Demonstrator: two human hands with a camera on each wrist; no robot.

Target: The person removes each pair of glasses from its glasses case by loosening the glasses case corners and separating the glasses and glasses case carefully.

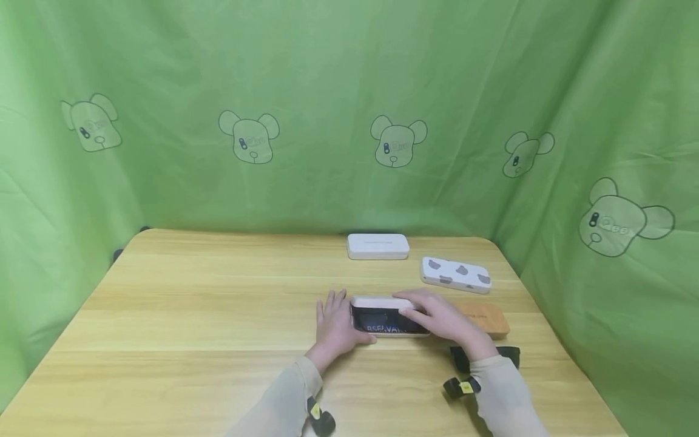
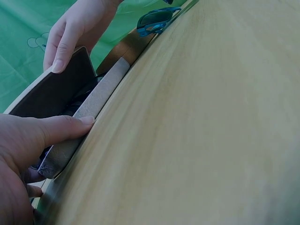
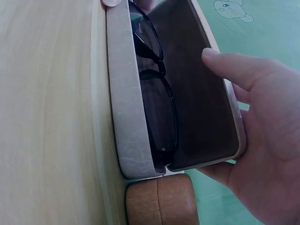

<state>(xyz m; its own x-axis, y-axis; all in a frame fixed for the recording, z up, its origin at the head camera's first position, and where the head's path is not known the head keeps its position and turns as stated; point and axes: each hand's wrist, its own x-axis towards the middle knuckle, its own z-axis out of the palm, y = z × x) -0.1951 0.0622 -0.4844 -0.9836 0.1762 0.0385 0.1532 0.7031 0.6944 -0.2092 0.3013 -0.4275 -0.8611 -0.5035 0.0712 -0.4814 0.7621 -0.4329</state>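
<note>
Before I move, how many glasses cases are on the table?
4: white case at the back; spotted case nearer and further right; open case held by left hand and right hand; brown case to its right, partly hidden behind that hand.

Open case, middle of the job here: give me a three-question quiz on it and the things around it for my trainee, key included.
1. What lies inside the open case?
2. True or false: the right hand holds the lid.
3. Which case is nearest the far edge of the table: A) spotted; B) white; C) brown?

Key:
1. Dark-framed glasses.
2. True.
3. B, the white case.
</note>
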